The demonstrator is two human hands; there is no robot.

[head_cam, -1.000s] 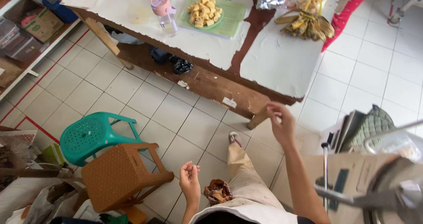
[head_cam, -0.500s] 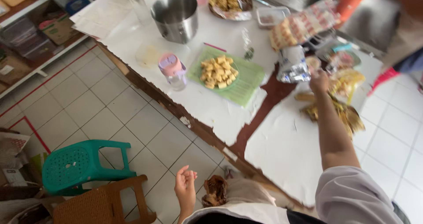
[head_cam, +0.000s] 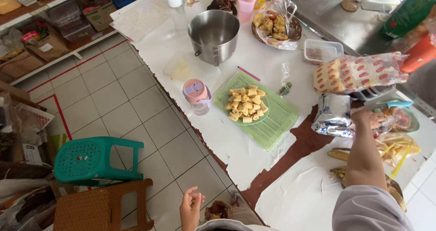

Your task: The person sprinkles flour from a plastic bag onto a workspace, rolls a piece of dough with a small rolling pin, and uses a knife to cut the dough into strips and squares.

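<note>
Right hand [head_cam: 369,119]: extended across the table [head_cam: 299,199], fingers curled at the right side of a crumpled foil packet [head_cam: 333,116]. Contact with the foil is apparent, but whether the fingers pinch it or merely rest against it cannot be told — the hand is partly hidden behind the forearm. Left hand [head_cam: 190,207]: held free below the near table edge, over the tiled floor, fingers loosely gathered with thumb and fingertips close together, holding nothing visible.

Location of the packet: on the table's right portion, at the upper end of a bare brown strip where the white covering is torn, just beside a green placemat [head_cam: 272,122].

Surrounding items:
- A plate of yellow cut pieces [head_cam: 247,105] stands on the placemat.
- A pink-lidded bottle [head_cam: 196,95] stands just beside the placemat, near the table's left edge.
- A steel mixing bowl [head_cam: 213,34] stands toward the far edge, empty as far as the view shows.
- A long red-and-yellow printed package [head_cam: 359,73] lies just beyond the foil packet.
- Banana peels [head_cam: 345,160] and a clear bag with yellow contents [head_cam: 397,145] lie at the right edge.

Progress, judged from the layout: the cutting stage looks complete — pieces are plated, peels set aside. The foil packet appears unopened, and the bowl has received nothing, so any handling of packet contents is not yet done.
</note>
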